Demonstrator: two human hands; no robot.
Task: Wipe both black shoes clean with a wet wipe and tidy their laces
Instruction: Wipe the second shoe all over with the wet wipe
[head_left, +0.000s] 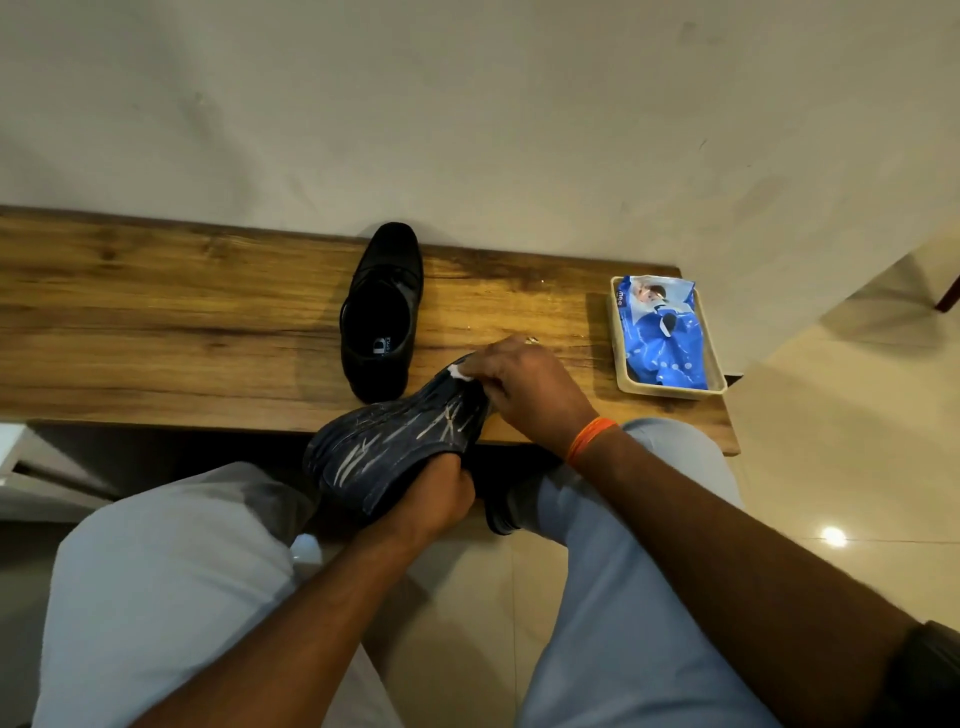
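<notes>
One black lace-up shoe (382, 312) stands upright on the wooden shelf (156, 312), toe toward the wall. The second black shoe (395, 447) is turned sole-up at the shelf's front edge, its grooved sole facing me. My left hand (436, 493) grips this shoe from below at its heel end. My right hand (530, 389) is curled over the toe end and pinches a white wet wipe (461, 371) against the sole edge. The laces of the held shoe are hidden.
A blue wet-wipe packet (662, 332) lies in a cream tray (621, 374) at the shelf's right end. A pale wall runs behind the shelf. My knees in light trousers (171, 597) are below, over a tiled floor (831, 493).
</notes>
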